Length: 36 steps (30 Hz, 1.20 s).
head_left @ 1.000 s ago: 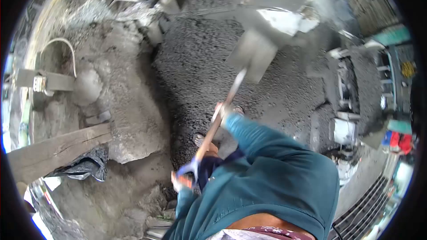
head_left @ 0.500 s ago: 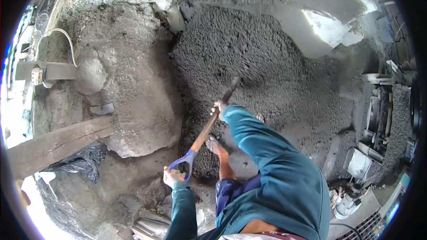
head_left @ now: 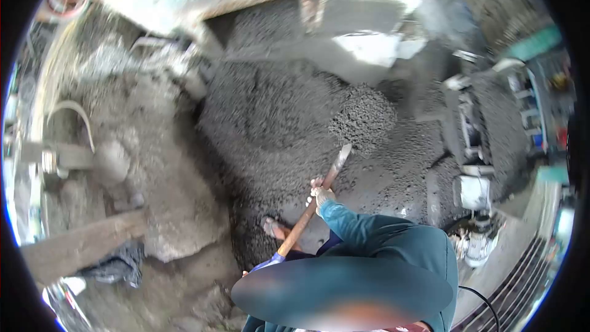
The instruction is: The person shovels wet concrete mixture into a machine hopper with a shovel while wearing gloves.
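My right hand (head_left: 321, 197) is closed round the wooden shaft of a shovel (head_left: 299, 227), partway down. A heap of wet grey concrete (head_left: 364, 117) sits on the shovel's blade, covering it. The shaft slants from the blade down to a blue handle at lower left. At that handle a small part of my left hand (head_left: 245, 273) shows, closed at the grip; a blurred oval hides the rest. More wet concrete mix (head_left: 264, 104) spreads over the ground beyond and left of the blade. My foot (head_left: 270, 226) stands in the mix, left of the shaft.
A large rough mound (head_left: 166, 190) rises on the left, with a wooden beam (head_left: 86, 243) and black plastic (head_left: 117, 264) near it. Grey-and-white slabs (head_left: 369, 49) lie at the far side. Machinery parts (head_left: 472, 126) and a motor-like unit (head_left: 478, 249) stand on the right.
The shovel blade has come up out of the mix with a load of concrete and swung right. Both hands have moved with it, and my view has shifted, showing more of the far side.
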### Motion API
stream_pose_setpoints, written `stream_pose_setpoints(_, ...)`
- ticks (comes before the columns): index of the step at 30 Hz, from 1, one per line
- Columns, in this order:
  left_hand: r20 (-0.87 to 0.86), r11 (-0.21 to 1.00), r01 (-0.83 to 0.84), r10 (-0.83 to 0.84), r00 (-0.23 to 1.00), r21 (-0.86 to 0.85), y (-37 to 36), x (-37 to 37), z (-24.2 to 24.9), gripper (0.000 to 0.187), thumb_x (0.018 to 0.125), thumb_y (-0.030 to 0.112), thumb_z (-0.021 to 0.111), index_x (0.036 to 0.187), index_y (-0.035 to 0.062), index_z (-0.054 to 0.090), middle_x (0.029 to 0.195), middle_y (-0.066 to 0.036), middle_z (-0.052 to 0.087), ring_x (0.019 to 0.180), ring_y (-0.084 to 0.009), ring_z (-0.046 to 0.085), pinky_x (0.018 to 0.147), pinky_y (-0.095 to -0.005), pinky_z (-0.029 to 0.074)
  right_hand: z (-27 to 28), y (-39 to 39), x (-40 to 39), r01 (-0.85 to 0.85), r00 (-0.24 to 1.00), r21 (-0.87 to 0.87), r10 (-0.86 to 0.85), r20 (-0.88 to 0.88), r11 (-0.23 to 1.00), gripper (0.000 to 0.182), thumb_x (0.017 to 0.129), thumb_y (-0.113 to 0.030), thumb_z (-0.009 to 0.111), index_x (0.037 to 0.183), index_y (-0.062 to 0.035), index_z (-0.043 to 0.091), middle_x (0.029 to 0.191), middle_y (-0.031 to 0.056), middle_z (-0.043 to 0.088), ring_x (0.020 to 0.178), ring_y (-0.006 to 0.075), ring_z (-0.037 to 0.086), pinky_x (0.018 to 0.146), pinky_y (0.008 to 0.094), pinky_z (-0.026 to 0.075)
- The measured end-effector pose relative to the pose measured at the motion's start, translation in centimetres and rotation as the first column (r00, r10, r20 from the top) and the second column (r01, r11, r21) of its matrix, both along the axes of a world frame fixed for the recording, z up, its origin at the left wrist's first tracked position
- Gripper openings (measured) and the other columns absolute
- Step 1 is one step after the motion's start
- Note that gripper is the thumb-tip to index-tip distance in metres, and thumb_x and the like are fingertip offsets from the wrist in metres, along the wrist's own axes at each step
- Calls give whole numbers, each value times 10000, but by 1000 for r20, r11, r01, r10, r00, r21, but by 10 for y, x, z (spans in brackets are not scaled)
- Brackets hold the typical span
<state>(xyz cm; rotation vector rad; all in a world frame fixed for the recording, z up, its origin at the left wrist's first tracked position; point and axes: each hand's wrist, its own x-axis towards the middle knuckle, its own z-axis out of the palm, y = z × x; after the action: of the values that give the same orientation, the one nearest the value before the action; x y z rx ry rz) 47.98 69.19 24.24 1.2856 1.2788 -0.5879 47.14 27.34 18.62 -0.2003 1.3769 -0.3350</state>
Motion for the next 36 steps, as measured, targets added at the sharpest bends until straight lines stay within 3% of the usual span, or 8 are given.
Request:
stream_pose_setpoints(6,374,897,418,-342,862,-143,-227,89,80,470,819,627,636,876,169,548,702,11,514,429,-148,398,379,-337,332,169,-185,-59,311,896,-337,-155,417,889,160,919,-126,528,771,-127,467,632,24,426,560,208,474,594,418,438)
stream_pose_setpoints(12,997,547,835,-75,-17,56,-501,131,313,451,955,453,529,752,51,548,635,-25,530,533,-102,491,470,-244,372,356,-416,-120,752,546,-323,-267,794,574,136,906,-124,543,778,-106,501,638,41,487,570,227,510,551,393,464)
stream_pose_setpoints(17,126,700,376,383,-915,607,-605,55,445,318,797,377,698,823,62,670,771,-76,624,748,-291,631,720,-426,523,419,-473,-262,862,394,-349,-53,917,367,189,825,-163,579,726,-114,426,605,20,424,513,199,450,524,362,445)
stream_pose_setpoints(23,-164,98,-144,250,-954,985,-549,-17,304,230,696,380,737,804,187,674,818,29,557,975,-204,560,984,-598,327,339,-389,-333,714,687,-625,-488,538,316,175,904,-142,568,775,-131,450,618,-5,433,512,167,436,546,365,433)
stream_pose_setpoints(28,421,-92,427,-78,-904,900,-404,0,185,211,666,244,754,838,148,676,1010,-40,624,1051,-268,571,1007,-557,352,276,-259,-294,621,751,-566,-206,627,542,146,842,-145,628,768,-156,502,652,-10,506,576,176,514,628,387,469)
stream_pose_setpoints(31,427,319,298,-504,-750,900,-304,-10,162,340,647,169,764,945,58,645,948,-126,621,927,-329,606,903,-447,456,267,-181,-257,534,697,-512,-7,717,672,66,813,-115,631,813,-145,572,663,-7,513,636,201,533,719,433,463)
stream_pose_setpoints(33,466,409,227,-813,-348,884,-243,-39,158,177,733,44,703,876,74,604,969,-128,587,920,-299,598,801,-432,488,258,-125,-235,460,646,-451,61,761,765,81,789,-93,629,846,-143,602,673,0,515,675,215,539,767,456,451)
stream_pose_setpoints(36,737,799,596,-353,577,-84,-122,-60,64,214,752,-50,671,915,70,605,875,-49,624,779,-170,613,681,-333,520,241,-52,-229,323,582,-323,82,809,890,152,754,-63,622,885,-140,617,708,21,519,726,231,543,812,479,436)
